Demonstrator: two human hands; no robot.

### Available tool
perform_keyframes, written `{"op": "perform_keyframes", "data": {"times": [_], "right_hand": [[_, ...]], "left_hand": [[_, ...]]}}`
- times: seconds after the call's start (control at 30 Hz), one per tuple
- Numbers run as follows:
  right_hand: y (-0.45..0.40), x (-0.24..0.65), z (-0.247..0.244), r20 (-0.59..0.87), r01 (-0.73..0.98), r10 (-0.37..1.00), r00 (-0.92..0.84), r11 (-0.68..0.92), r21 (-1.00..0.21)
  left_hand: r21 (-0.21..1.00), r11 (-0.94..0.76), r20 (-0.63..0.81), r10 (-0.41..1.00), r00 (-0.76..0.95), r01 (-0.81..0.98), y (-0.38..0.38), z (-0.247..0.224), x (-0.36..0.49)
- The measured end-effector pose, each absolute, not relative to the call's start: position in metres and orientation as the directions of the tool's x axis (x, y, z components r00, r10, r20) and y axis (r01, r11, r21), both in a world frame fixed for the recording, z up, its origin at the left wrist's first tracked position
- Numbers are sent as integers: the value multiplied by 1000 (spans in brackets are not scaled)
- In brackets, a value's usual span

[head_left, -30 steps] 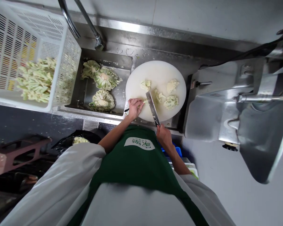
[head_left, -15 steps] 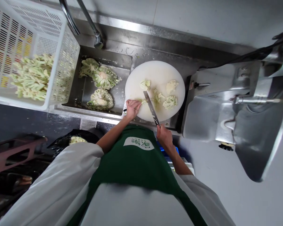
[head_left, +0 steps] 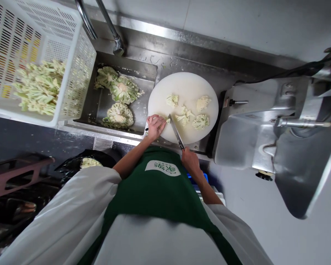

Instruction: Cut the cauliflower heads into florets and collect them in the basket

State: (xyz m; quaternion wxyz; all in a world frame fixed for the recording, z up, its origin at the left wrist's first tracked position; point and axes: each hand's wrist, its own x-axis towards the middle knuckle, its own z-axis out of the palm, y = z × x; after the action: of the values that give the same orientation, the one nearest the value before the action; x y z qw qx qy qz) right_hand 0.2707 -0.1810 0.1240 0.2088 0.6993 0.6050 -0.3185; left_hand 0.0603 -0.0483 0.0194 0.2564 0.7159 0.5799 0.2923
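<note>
On the round white cutting board [head_left: 160, 92], my left hand [head_left: 155, 127] is closed on a small cauliflower piece [head_left: 168, 120] at the left edge. My right hand [head_left: 190, 160] grips the handle of a knife [head_left: 176, 132], its blade pointing up and left with the tip beside that piece. Several cut cauliflower florets lie farther in: one floret [head_left: 172, 100] above the knife tip, a branching piece [head_left: 184, 116] right of the blade, and two others, a pale floret [head_left: 203, 103] and a greenish floret [head_left: 200, 122], toward the right.
Left of the board, a steel sink [head_left: 96, 106] holds large cauliflower heads [head_left: 118, 115] under a faucet [head_left: 118, 46]. A white crate [head_left: 74, 73] with cut cauliflower [head_left: 42, 88] stands beyond. On the right is a metal slicing machine [head_left: 237, 140]. A black bag [head_left: 107, 158] sits below the sink.
The knife's blade has moved down and left, closer to my left fingers. The branching piece now lies apart from the blade. The view has shifted slightly.
</note>
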Motion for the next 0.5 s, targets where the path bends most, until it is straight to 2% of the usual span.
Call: {"op": "perform_keyframes", "data": {"times": [0.13, 0.33, 0.5], "right_hand": [[-191, 289, 128, -638, 957, 765, 86, -243, -162], [-209, 307, 138, -498, 807, 800, 334, -516, -288], [-219, 312, 132, -450, 728, 777, 440, -602, -327]], "left_hand": [[663, -198, 141, 980, 139, 722, -49, 23, 57], [635, -252, 87, 963, 256, 730, -24, 25, 96], [640, -283, 65, 946, 317, 714, -1, 11, 135]]}}
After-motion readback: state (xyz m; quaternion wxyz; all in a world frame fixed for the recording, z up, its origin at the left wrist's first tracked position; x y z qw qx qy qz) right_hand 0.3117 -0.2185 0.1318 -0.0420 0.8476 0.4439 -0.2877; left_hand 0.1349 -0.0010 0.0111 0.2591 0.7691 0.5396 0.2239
